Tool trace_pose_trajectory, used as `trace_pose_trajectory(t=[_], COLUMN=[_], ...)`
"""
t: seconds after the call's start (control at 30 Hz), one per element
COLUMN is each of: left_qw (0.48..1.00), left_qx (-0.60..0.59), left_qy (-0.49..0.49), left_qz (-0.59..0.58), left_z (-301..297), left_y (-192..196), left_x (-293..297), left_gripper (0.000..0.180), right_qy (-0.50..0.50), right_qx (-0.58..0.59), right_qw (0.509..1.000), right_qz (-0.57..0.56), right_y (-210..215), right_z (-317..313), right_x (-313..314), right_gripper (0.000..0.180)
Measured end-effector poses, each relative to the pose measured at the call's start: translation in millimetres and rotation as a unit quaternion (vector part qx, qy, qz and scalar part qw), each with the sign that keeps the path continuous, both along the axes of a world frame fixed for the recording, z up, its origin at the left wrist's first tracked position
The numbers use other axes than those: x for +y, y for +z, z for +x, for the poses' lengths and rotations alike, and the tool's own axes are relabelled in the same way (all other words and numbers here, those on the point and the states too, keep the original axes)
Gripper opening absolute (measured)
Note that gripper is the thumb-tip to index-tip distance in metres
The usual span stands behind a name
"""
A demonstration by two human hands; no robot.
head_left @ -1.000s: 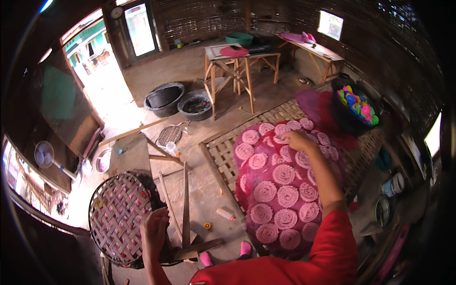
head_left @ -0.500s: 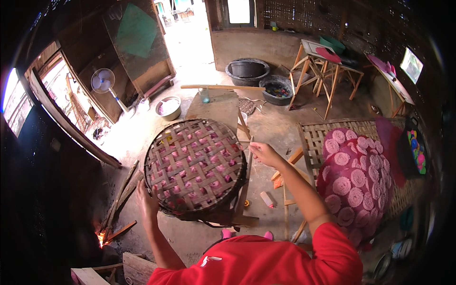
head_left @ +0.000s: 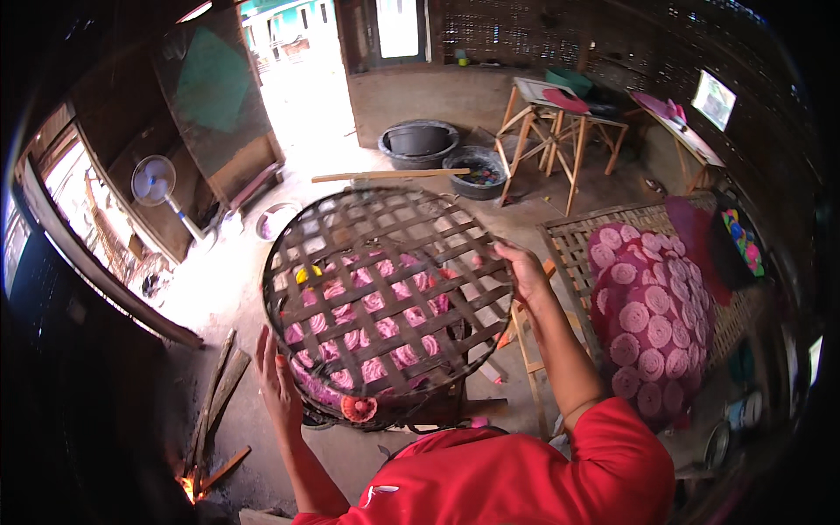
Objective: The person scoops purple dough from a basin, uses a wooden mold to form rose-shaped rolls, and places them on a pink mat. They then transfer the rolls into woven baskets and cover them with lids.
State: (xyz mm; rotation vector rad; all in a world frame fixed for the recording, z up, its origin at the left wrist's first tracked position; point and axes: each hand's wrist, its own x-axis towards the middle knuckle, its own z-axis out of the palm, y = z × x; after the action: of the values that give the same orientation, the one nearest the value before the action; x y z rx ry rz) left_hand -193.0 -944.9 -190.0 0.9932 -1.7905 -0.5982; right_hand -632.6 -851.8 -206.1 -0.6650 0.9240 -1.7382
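A round, dark, open-weave bamboo tray (head_left: 372,273) is raised and tilted in front of me. My right hand (head_left: 523,273) grips its right rim. My left hand (head_left: 278,385) is upright at the lower left rim, fingers stretched out, thumb against or very near the edge. Through the gaps show pink coiled discs (head_left: 372,302) on a surface underneath, and a small yellow thing (head_left: 308,274) among them. An orange-red scalloped disc (head_left: 359,408) shows at the near edge below the tray. Whatever supports the discs is mostly hidden.
Pink coils lie on magenta cloth (head_left: 652,328) over a bamboo mat (head_left: 573,236) at right. A small fire (head_left: 187,486) burns by sticks (head_left: 214,394) at lower left. Farther off stand a fan (head_left: 156,181), black tubs (head_left: 418,144) and a wooden stand (head_left: 542,140).
The woven tray has been lifted and tilted away from what lies beneath, baring the pink coils more. My right hand has moved right and now holds its rim. The view has shifted somewhat.
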Motion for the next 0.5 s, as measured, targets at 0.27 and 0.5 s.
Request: trace_pose_trajectory(t=[0.27,0.5], left_qw=[0.998,0.998], left_qx=[-0.037,-0.061], left_qy=[-0.041,-0.008], left_qz=[-0.017,-0.012], left_z=[-63.5,-48.3], left_y=[15.2,7.7], left_x=[-2.0,14.4], left_gripper=[0.042,0.043], right_qy=[-0.321,-0.411], right_qx=[-0.103,-0.067], right_qw=[0.939,0.909], right_qz=[-0.065,-0.008], right_y=[-42.2,-128.0], right_z=[-112.4,-115.4], right_x=[26.9,-27.0], right_gripper=[0.024,0.03])
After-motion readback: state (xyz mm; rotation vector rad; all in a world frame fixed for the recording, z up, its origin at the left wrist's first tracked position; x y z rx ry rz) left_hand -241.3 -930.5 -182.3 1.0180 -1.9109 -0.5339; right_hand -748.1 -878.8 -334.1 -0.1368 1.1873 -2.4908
